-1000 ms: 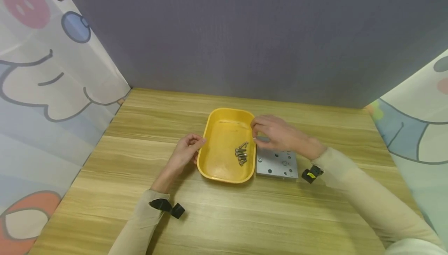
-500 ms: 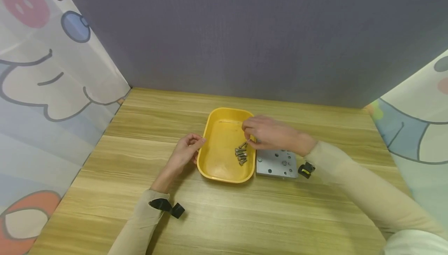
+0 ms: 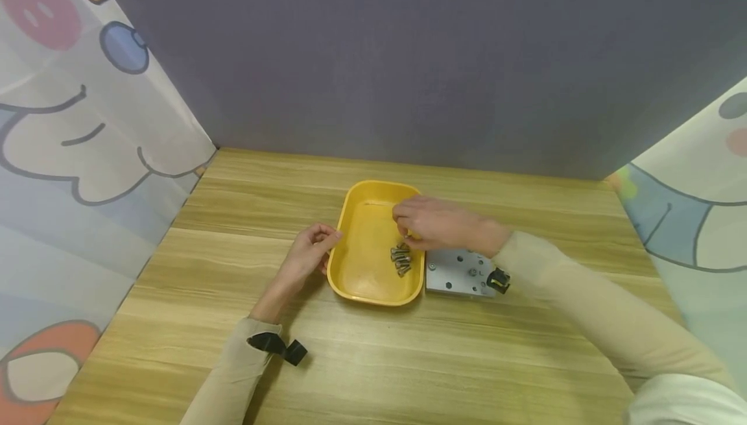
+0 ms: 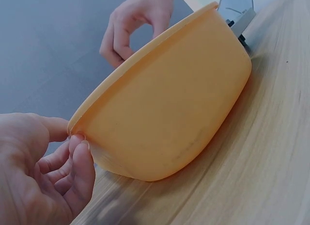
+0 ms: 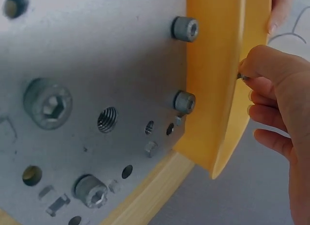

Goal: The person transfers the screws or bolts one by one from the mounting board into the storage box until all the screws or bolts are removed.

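Note:
A yellow tray (image 3: 367,282) lies on the table with several metal socket-head screws (image 3: 401,257) heaped in its right half. My left hand (image 3: 306,253) pinches the tray's left rim between thumb and fingers; the left wrist view shows this hand (image 4: 46,167) at the lip. Over the tray's right side, my right hand (image 3: 438,222) has its fingers bent down above the screws. In the right wrist view, thumb and index finger of this hand (image 5: 281,84) pinch a small metal screw (image 5: 241,76), mostly hidden by them.
A grey metal plate (image 3: 458,276) with holes and several socket-head screws set in it stands against the tray's right side. The wooden table (image 3: 362,366) extends in front. A grey panel (image 3: 373,68) rises behind, with printed curtains (image 3: 76,230) at the sides.
My right hand has moved left from the plate's edge to over the screws in the tray. My left hand keeps its grip on the rim.

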{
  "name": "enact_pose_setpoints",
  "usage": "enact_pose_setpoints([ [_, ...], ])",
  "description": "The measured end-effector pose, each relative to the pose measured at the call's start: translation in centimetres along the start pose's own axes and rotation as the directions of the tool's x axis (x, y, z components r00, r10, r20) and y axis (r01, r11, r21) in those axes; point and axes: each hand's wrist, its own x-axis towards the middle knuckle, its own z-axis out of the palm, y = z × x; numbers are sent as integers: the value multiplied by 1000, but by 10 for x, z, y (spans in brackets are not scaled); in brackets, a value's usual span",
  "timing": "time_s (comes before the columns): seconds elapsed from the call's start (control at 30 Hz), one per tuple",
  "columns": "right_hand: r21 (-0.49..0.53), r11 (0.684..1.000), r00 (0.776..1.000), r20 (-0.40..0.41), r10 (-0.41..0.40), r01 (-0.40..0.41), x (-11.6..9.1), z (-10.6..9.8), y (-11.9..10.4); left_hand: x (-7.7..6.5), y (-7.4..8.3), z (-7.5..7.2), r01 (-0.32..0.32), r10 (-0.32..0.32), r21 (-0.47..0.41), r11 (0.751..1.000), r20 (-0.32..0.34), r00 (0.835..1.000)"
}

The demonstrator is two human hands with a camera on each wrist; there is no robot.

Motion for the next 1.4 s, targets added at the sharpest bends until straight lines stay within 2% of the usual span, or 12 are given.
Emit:
enact_pose_setpoints([
  [0.2,-1,1000,996,84,1,-1,7,3,-4,0,-1,0,1,-1,5,1000,3,1000],
  [0.5,-114,991,976,213,-39,64,19,6,-14,0,-2,-1,-2,2,6,1000,6,1000],
  [0.73,-151,983,974,217,-66,100,25,10,-17,0,-3,0,-1,1,3,1000,3,1000],
  [1.03,-188,977,954,297,-41,101,30,12,-20,0,-1,1,2,-2,3,1000,0,1000],
  [1.4,-181,979,957,287,-39,94,30,9,-23,-1,0,1,5,-5,5,1000,0,1000],
])
